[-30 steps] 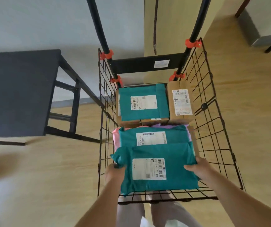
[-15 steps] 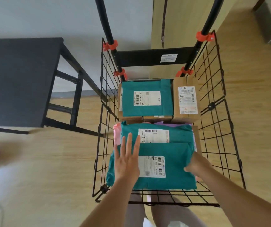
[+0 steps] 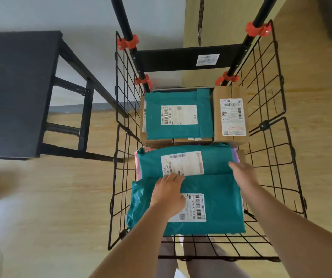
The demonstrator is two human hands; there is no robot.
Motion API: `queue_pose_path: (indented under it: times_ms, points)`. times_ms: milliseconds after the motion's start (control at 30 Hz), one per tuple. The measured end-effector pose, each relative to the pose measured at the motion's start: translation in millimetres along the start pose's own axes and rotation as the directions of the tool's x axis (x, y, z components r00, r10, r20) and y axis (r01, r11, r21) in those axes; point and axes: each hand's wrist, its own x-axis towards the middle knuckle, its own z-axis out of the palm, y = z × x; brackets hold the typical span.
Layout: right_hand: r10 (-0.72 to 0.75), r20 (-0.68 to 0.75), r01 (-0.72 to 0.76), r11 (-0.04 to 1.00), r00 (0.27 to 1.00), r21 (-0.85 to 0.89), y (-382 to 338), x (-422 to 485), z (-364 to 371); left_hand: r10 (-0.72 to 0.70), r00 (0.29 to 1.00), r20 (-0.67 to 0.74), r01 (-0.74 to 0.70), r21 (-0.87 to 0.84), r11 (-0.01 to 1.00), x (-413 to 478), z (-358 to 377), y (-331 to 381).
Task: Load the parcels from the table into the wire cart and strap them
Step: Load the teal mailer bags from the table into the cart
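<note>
A black wire cart [image 3: 277,149] with red clamps holds several parcels. The nearest teal mailer [image 3: 219,205] lies flat on top of the front stack. My left hand [image 3: 168,195] rests palm down on it, fingertips reaching the label of a second teal mailer [image 3: 211,157] behind it. My right hand [image 3: 243,173] touches the seam between those two mailers at their right edge, fingers hooked over it. Farther back lie a third teal mailer [image 3: 179,115] on cardboard boxes and a brown box [image 3: 231,115] with a white label.
A black table [image 3: 14,93] stands to the left of the cart. Pink and purple mailers peek out under the front stack. Light wooden floor surrounds the cart. My legs show below its near wall. The cart's black handle posts rise at the back.
The nearest teal mailer went from held above the cart to lying flat on the stack. My left hand moved onto its top; my right hand slid forward along its right edge.
</note>
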Motion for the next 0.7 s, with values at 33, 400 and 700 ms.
queue_pose_path:
  times_ms: [33, 400, 700]
  points:
    - [-0.005, -0.013, 0.005, 1.000, 1.000, -0.021, -1, 1, 1, 0.004, 1.000, 0.005, -0.004, -0.026, 1.000, 0, -1, -1]
    - [-0.185, -0.025, 0.176, 0.962, 0.982, -0.208, 13, -2, 7, -0.517, 0.847, -0.122, 0.493, -0.182, 0.851, 26, -31, -19]
    - [-0.526, -0.020, 0.383, 0.645, 0.850, -0.662, 24, -26, 9, -0.339, 0.919, -0.203, 0.352, 0.030, 0.936, 9, -13, -31]
